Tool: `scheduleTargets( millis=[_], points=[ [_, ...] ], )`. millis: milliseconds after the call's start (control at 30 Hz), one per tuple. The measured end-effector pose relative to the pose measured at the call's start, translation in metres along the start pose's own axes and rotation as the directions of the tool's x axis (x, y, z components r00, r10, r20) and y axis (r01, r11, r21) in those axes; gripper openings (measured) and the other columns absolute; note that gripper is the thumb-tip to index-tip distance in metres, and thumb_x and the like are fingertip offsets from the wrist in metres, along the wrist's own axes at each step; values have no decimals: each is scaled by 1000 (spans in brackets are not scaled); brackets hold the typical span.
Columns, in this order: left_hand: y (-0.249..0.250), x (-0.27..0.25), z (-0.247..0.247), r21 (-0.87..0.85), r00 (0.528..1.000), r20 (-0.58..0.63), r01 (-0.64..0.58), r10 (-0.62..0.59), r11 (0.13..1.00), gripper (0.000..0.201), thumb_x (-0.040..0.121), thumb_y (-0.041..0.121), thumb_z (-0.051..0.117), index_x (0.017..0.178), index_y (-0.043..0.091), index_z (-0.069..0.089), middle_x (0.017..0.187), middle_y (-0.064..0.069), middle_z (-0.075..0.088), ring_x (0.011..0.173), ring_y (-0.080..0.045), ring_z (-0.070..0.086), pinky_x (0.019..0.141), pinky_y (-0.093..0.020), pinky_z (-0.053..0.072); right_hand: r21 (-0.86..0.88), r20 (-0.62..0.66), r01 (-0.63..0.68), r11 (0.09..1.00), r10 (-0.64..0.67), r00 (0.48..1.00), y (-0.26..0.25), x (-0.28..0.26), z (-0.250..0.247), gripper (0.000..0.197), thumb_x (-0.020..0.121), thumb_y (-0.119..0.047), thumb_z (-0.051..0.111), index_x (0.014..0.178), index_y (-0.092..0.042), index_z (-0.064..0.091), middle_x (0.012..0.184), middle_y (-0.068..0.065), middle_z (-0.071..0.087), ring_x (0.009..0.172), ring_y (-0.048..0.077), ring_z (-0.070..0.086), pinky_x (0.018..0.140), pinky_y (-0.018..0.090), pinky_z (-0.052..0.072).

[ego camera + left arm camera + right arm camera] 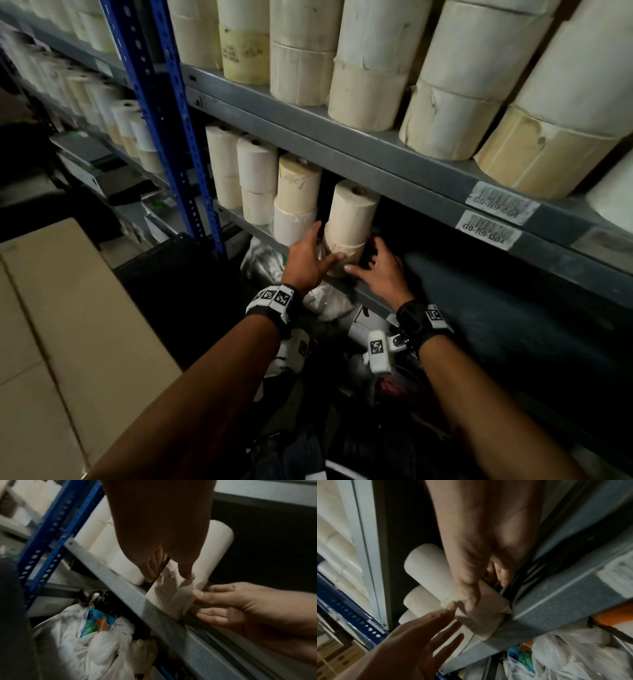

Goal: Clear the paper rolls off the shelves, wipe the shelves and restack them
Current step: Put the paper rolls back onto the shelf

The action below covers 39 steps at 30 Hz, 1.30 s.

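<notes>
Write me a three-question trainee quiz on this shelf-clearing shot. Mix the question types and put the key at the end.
1. True or false: the two-roll stack between the hands stands apart from the other rolls on the lower shelf.
2. Multiple choice: where is the left hand? A) on the upper shelf, B) against the left side of the stack's lower roll, C) on the cardboard box.
3. Fill in: the bar-code labels are stuck to the front edge of the ____ shelf.

Key
1. True: a dark gap separates it from the neighbouring stacks.
2. B; the right hand is at the opposite side, near the base.
3. Upper.
</notes>
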<state>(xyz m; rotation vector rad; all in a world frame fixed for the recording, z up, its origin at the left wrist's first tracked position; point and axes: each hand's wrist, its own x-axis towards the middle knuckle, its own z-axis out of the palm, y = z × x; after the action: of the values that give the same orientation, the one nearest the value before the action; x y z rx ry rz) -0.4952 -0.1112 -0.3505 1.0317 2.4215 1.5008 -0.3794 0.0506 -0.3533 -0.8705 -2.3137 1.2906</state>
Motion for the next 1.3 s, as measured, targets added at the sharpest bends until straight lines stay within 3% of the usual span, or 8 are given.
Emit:
scheduleTargets(
  millis=[100, 233, 467, 633, 767, 867, 1167, 1300],
  points=[
    [-14, -7, 7, 11, 998, 8, 62, -63, 998, 68, 86, 39, 85, 143, 18, 55, 129, -8, 72, 120, -25, 67, 101, -45, 56, -94, -11, -5, 996, 4, 1000, 18, 11, 15, 88, 56, -62, 87, 127, -20, 56, 125, 6, 72, 113, 27, 69, 96, 51, 57],
    [-33, -5, 16, 59, 996, 22, 82, -84, 995, 57, 81, 60, 75, 126, 28, 61, 116, -3, 77, 106, -23, 74, 91, -46, 61, -180, -80, 39, 983, -54, 995, 1, 1, 26, 65, 73, -40, 93, 118, -7, 61, 116, 18, 73, 109, 38, 67, 91, 48, 55],
    [-55, 14, 15, 141, 981, 54, 178, -188, 974, 58, 75, 67, 67, 122, 35, 61, 110, 1, 78, 103, -25, 75, 90, -45, 61, -169, -74, -13, 986, 1, 997, -15, 10, 42, 73, 82, -31, 88, 137, 2, 52, 129, 29, 63, 122, 43, 57, 101, 40, 43],
    [4, -32, -24, 267, 969, 154, 150, -195, 952, 46, 91, 28, 78, 134, 16, 65, 122, -13, 75, 114, -33, 70, 98, -46, 55, -242, 35, -18, 970, 27, 999, -22, -14, 19, 63, 78, -20, 87, 134, -12, 57, 126, 16, 70, 115, 39, 64, 102, 47, 50],
    [41, -100, -54, 312, 909, 270, 230, -318, 922, 44, 84, 50, 64, 123, 31, 67, 118, -6, 74, 109, -28, 70, 95, -43, 57, -271, 149, 36, 962, 5, 989, -17, -79, -3, 44, 81, -13, 86, 121, -17, 68, 115, 3, 73, 98, 24, 72, 93, 34, 54],
    [55, -154, -65, 402, 874, 284, 265, -394, 876, 61, 72, 70, 45, 116, 32, 64, 112, -3, 72, 105, -30, 70, 87, -43, 58, -338, 299, 92, 937, 14, 954, -17, -130, -10, 36, 83, -15, 85, 117, -17, 71, 104, -2, 71, 88, 14, 65, 79, 17, 43],
    [84, -283, -126, 456, 832, -2, 494, -554, 740, 45, 92, 53, 63, 134, 36, 61, 126, -3, 69, 114, -29, 67, 90, -39, 56, -156, 550, 342, 927, -206, 809, -64, -202, 29, 32, 84, -16, 85, 113, -21, 71, 108, -4, 72, 86, 13, 70, 79, 24, 58],
    [90, -329, -175, 427, 835, -153, 538, -529, 727, 55, 85, 57, 54, 132, 30, 62, 117, -1, 72, 104, -26, 70, 81, -43, 59, -48, 644, 490, 870, -348, 681, -109, -228, 66, 33, 86, -18, 83, 116, -21, 70, 109, -3, 70, 85, 10, 69, 80, 32, 61]
  ],
)
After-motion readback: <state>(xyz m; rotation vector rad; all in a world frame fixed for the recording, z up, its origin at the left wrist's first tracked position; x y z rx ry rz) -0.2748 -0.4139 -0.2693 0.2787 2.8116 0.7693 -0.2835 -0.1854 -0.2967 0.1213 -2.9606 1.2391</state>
